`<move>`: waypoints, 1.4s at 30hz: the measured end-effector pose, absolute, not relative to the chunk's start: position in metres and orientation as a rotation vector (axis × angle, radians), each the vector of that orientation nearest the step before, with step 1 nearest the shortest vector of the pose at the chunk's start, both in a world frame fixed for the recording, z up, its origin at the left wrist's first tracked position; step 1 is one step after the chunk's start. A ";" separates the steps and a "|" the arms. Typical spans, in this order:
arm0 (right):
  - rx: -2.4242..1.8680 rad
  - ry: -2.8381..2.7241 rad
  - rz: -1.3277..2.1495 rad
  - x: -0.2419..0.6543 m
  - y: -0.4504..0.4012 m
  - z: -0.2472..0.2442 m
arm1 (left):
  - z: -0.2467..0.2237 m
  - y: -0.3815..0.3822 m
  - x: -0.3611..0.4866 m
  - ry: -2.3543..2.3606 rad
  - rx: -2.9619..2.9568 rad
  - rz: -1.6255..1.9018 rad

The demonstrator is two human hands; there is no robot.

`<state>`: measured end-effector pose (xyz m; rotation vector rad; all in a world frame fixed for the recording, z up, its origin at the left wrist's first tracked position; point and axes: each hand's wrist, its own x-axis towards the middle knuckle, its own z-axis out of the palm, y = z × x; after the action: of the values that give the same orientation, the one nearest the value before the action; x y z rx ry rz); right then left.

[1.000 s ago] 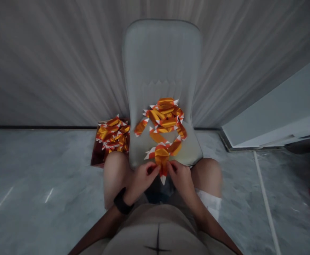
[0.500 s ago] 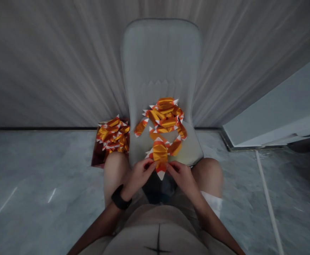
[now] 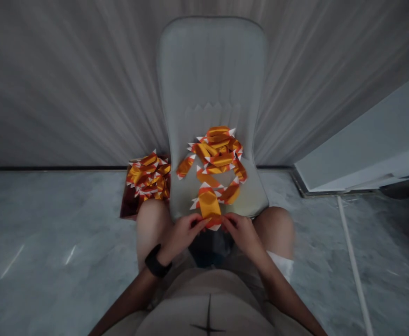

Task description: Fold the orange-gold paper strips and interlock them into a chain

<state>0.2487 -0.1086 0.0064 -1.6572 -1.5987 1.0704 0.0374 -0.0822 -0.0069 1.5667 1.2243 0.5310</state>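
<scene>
Just past the front edge of the chair seat, a folded gold-and-orange paper (image 3: 209, 206) with a white tip is held between both hands. My left hand (image 3: 180, 237) pinches its lower left edge with thumb and fingers. The lower right edge is pinched by my right hand (image 3: 242, 234). Beyond the held paper, a pile of similar folded papers (image 3: 221, 151) with white pointed ends lies on the grey chair (image 3: 213, 70). One stray piece (image 3: 185, 166) rests left of that pile.
Left of the chair, a dark red box (image 3: 129, 200) on the floor holds more folded papers (image 3: 151, 175). My knees flank the seat front. A grey wall (image 3: 67, 93) stands behind the chair, and a pale cabinet-like panel (image 3: 365, 144) is at right.
The held paper's near end has tilted or bent, so its white tip looks shorter. Both hands keep their pinch, with only slight shifts. The chair sits slightly higher in view.
</scene>
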 end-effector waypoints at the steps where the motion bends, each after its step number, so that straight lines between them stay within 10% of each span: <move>1: -1.618 -1.598 1.120 0.251 -0.108 0.006 | -0.006 -0.080 0.035 1.201 1.565 0.520; 42: -1.582 -1.714 1.182 0.256 -0.115 0.008 | 0.000 -0.073 0.045 1.278 1.481 0.742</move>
<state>0.2563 -0.1148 0.0079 -1.5822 -1.7144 1.1822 0.0452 -0.0735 0.0001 1.4812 1.2776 0.7415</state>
